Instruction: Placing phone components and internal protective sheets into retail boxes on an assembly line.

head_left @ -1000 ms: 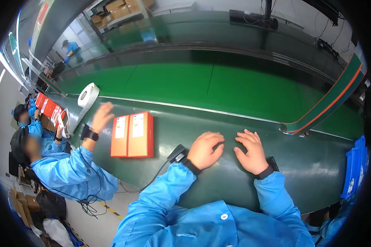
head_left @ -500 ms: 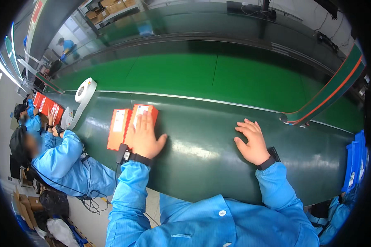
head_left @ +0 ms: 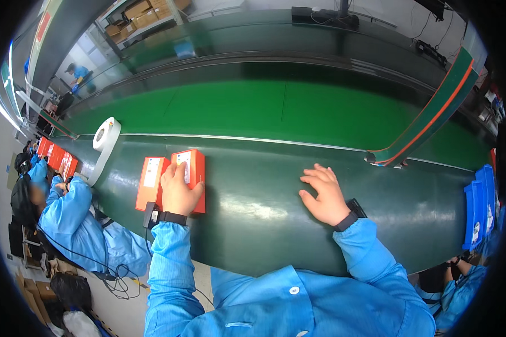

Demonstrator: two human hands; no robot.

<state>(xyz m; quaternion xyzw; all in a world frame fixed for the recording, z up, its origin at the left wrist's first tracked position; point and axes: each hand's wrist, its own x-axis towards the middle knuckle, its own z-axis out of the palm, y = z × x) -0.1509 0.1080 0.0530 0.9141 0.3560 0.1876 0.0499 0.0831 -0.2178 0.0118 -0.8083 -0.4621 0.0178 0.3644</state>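
Note:
Two orange flat boxes lie side by side on the dark green workbench (head_left: 264,213). My left hand (head_left: 180,191) rests flat on the right orange box (head_left: 194,168), fingers spread over its white label. The left orange box (head_left: 150,182) touches it, uncovered. My right hand (head_left: 323,194) lies palm down on the bare bench surface, fingers apart, holding nothing. Both wrists wear black bands, and my sleeves are blue.
A white tape roll (head_left: 104,137) stands on a holder at the left. A person in blue (head_left: 67,213) works to my left near more orange boxes (head_left: 56,157). A green conveyor belt (head_left: 275,112) runs behind the bench. Blue bins (head_left: 478,208) sit at the right.
My left hand went from beside my right hand over to the orange boxes and now presses on the right one. My right hand stayed flat on the bench.

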